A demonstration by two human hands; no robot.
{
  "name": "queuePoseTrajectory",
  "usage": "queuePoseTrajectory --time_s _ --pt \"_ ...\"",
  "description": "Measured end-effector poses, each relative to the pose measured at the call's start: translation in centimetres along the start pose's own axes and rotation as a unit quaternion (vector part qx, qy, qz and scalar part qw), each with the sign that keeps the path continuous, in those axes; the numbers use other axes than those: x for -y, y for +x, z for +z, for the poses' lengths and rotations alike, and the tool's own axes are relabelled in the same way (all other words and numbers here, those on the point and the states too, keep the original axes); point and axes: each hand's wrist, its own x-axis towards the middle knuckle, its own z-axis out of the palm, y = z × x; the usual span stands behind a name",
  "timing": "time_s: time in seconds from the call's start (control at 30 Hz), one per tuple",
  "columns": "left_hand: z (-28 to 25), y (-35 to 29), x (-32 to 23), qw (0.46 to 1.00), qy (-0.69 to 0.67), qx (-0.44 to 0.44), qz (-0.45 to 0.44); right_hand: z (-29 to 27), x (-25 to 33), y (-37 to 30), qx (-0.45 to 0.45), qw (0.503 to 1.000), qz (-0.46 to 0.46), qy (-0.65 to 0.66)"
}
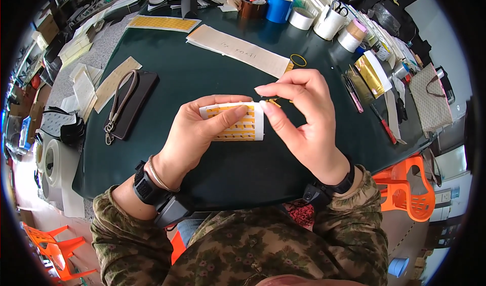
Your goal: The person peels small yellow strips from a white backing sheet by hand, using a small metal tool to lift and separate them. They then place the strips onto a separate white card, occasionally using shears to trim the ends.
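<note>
My left hand (198,121) grips a small sheet of yellow stickers (233,133) with a white border, thumb on top and fingers underneath. The sheet is held above the dark green table, its printed rows running crosswise. At the sheet's right edge is my right hand (307,119), thumb and index fingertips apart. Its thumb tip is close to the sheet's upper right corner; whether it touches, I cannot tell. Small yellow pieces (275,102) show just behind that thumb, and I cannot make out whether they lie on the table or against the fingers.
Beyond my hands lie a long paper strip (238,51), a yellow rubber band (298,60) and a yellow sheet (164,23). A dark phone (135,104) with a cord rests at left. Tweezers (353,91), a red-handled knife (385,124) and tape rolls (279,8) stand around the right and back.
</note>
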Motion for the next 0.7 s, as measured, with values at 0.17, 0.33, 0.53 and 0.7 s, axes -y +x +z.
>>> queuePoseTrajectory --time_s 0.17,0.33,0.53,0.7 --pt "0.0 0.0 0.0 1.0 -0.006 0.0 0.001 0.1 0.4 -0.2 0.009 0.996 -0.044 -0.076" --pt "-0.3 0.1 0.4 0.999 0.0 0.001 0.039 0.8 0.8 -0.4 0.025 0.99 -0.055 -0.128" --pt "0.0 0.1 0.4 0.999 -0.003 0.019 0.041 0.0 -0.5 -0.6 0.028 0.944 0.166 0.285" --pt "0.1 0.0 0.0 0.999 -0.002 0.014 0.035 0.5 -0.6 -0.4 0.031 0.946 0.156 0.284"
